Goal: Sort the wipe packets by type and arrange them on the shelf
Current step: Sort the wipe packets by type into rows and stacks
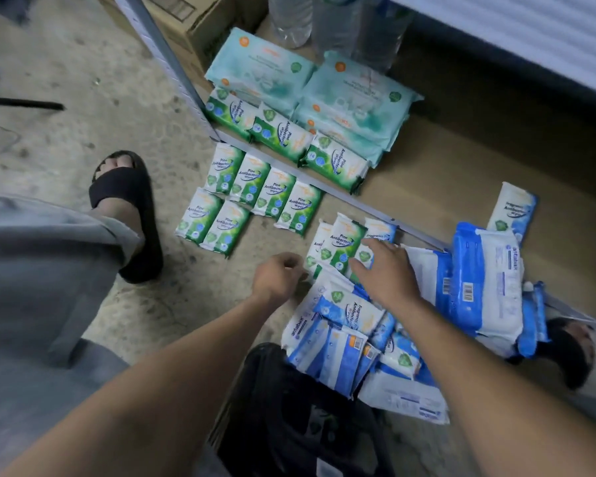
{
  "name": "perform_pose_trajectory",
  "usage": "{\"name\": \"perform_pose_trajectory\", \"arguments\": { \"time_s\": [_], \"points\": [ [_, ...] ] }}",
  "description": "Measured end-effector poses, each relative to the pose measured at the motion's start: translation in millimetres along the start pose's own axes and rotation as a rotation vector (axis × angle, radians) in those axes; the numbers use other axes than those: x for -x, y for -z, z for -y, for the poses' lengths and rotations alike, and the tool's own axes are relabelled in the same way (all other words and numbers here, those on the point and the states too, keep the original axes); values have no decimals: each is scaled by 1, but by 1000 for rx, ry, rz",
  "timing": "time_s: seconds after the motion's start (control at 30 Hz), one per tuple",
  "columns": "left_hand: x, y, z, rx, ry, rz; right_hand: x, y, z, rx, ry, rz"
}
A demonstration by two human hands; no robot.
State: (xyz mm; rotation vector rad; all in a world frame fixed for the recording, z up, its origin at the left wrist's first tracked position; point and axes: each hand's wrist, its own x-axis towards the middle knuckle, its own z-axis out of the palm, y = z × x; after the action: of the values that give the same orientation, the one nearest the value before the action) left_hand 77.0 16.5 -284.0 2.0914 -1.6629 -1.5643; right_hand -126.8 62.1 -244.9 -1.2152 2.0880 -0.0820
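Observation:
Several green pine wipe packets (248, 197) lie in rows on the concrete floor, and three more (283, 132) sit on the brown shelf board (461, 173) in front of large teal packets (324, 91). A heap of blue and white packets (351, 339) lies beside the shelf edge, with large blue packs (489, 280) to its right. One blue fragrance-free packet (511, 208) lies on the shelf. My right hand (386, 270), fingers spread, rests on small packets (344, 242) atop the heap. Left of the heap hovers my left hand (279, 273), loosely curled and holding nothing.
A black basket (289, 407) stands below the heap. Clear water bottles (289, 18) and a cardboard box (186, 25) stand at the back. The grey shelf upright (166, 67) runs diagonally. My sandalled feet (128, 215) are on the floor at left and right.

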Motion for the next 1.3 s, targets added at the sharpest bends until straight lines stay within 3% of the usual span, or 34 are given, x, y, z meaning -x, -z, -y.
{"name": "perform_pose_trajectory", "arguments": {
  "time_s": [0.37, 0.63, 0.77, 0.93, 1.13, 1.3],
  "points": [
    [-40, -23, -9, 191, 108, 107, -72, -3, 17, 316, 68, 135],
    [-44, -17, -15, 112, 165, 247, -79, 4, 19, 379, 51, 171],
    [-35, -12, -20, 42, 127, 225, -68, 8, 21, 232, 48, 224],
    [-27, 3, -17, 6, 73, 82, -52, 16, 28, -48, 32, 150],
    [-21, 38, -9, -23, 53, -14, -30, 16, 49, -189, -27, -14],
    [-17, 70, 12, -80, 70, -63, -16, 2, 78, -224, -82, 6]
  ]
}}
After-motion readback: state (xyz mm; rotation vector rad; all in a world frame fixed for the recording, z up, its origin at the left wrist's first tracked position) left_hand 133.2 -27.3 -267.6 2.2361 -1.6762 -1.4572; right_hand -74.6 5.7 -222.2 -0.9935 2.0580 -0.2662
